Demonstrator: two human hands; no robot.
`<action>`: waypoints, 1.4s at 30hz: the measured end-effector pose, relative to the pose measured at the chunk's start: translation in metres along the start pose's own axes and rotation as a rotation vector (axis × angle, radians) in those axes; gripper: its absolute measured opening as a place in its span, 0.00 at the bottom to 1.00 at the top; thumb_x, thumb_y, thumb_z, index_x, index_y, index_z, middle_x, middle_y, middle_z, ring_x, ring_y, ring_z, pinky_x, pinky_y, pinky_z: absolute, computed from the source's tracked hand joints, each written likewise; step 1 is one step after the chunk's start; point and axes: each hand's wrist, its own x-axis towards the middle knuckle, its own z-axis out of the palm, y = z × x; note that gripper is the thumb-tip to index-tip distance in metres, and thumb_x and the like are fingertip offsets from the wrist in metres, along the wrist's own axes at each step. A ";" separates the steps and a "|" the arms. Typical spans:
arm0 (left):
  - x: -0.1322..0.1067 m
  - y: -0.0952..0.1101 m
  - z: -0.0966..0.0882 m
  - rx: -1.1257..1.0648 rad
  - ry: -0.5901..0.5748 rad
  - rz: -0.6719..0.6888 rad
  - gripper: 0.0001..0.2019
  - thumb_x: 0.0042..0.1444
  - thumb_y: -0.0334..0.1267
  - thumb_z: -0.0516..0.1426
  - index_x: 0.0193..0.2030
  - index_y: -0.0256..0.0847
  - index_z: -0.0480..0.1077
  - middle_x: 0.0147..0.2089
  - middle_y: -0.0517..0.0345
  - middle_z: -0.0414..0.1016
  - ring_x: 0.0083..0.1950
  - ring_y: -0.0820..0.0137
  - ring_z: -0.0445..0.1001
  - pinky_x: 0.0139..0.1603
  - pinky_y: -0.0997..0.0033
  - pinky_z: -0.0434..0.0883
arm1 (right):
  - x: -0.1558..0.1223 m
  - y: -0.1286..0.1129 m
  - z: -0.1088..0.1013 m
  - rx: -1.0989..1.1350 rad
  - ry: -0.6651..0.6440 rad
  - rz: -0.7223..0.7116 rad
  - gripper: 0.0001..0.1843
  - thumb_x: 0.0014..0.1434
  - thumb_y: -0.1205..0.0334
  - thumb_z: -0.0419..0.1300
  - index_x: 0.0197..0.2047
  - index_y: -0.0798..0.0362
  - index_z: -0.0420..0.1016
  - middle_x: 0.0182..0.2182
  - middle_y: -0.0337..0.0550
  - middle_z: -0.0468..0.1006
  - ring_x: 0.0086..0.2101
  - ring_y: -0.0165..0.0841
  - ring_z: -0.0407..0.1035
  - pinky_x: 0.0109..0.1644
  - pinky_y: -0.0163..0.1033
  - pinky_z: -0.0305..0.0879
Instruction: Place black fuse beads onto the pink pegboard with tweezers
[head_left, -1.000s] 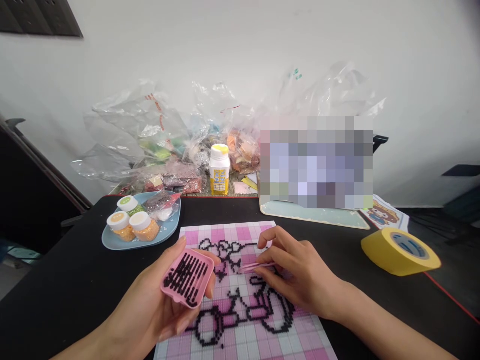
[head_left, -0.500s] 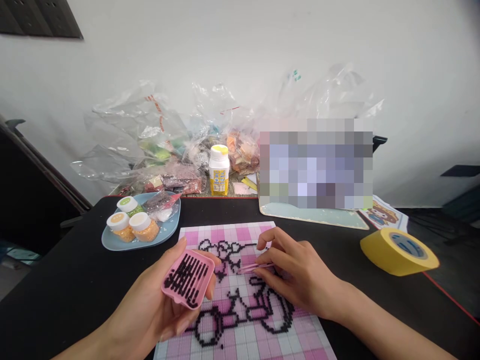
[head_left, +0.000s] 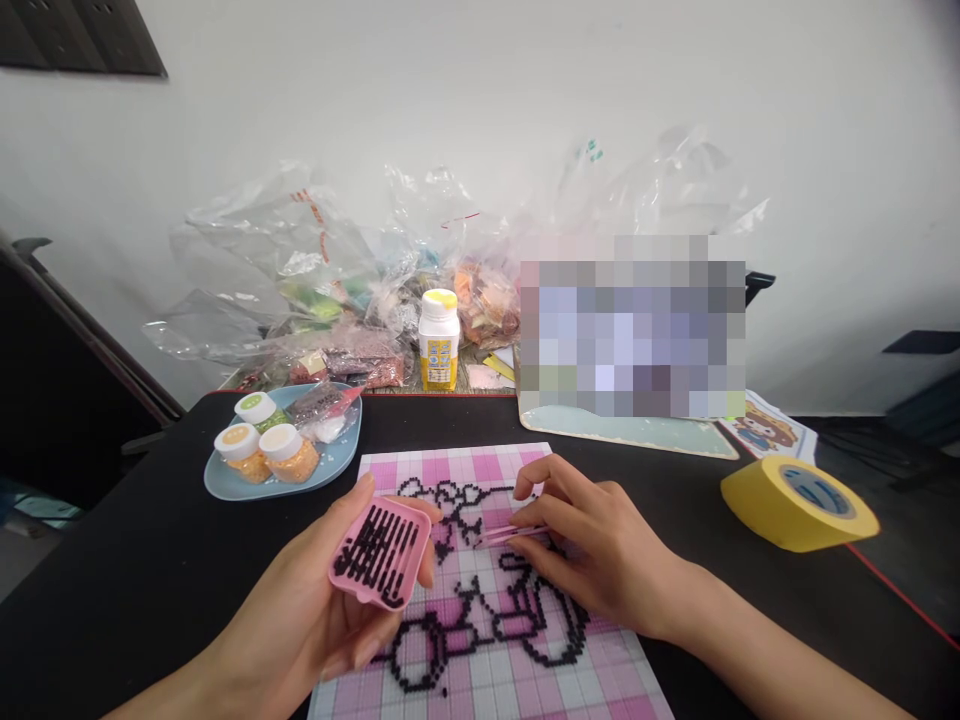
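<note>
My left hand (head_left: 322,590) is closed around a small pink bead tray (head_left: 421,528), tilted toward me, with black beads lined up in its grooves. Between the thumb and fingers of my right hand (head_left: 592,535) is a pair of pink tweezers (head_left: 517,537), tips pointing left and low over the pegboard. That pegboard (head_left: 600,690) has a pink and white check, and black beads on it form outlines with two round wheel-like shapes (head_left: 415,688). My hands cover part of the pattern. Whether the tweezer tips hold a bead is too small to tell.
A blue plate (head_left: 225,492) at the left bears lidded jars (head_left: 289,458) of beads and a small bag. Behind stand a white and yellow bottle (head_left: 439,345) and plastic bags (head_left: 315,280) of beads. Yellow tape (head_left: 772,510) lies right, below a blurred-out area.
My left hand's tray has tilted slightly and shifted a little to the right. My right hand and the tweezers stay nearly in place over the pegboard.
</note>
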 end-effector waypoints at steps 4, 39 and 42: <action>0.001 -0.002 0.001 0.029 0.026 0.032 0.21 0.60 0.56 0.55 0.45 0.40 0.76 0.31 0.55 0.81 0.12 0.81 0.60 0.14 0.79 0.46 | 0.000 0.000 -0.001 -0.004 0.002 -0.003 0.10 0.69 0.61 0.52 0.40 0.54 0.73 0.40 0.45 0.71 0.24 0.24 0.63 0.25 0.33 0.57; 0.006 -0.014 -0.006 0.069 -0.273 0.040 0.34 0.63 0.52 0.54 0.69 0.36 0.51 0.25 0.52 0.78 0.22 0.66 0.75 0.12 0.80 0.64 | 0.002 -0.013 0.000 0.189 -0.038 -0.033 0.09 0.69 0.68 0.51 0.50 0.51 0.67 0.44 0.46 0.67 0.37 0.31 0.68 0.33 0.37 0.67; 0.006 -0.013 -0.003 0.090 -0.258 0.036 0.33 0.61 0.54 0.55 0.68 0.38 0.57 0.25 0.54 0.76 0.22 0.65 0.74 0.13 0.77 0.62 | 0.003 -0.014 0.000 0.178 -0.040 -0.038 0.08 0.69 0.67 0.51 0.50 0.51 0.67 0.43 0.46 0.67 0.36 0.31 0.68 0.33 0.36 0.66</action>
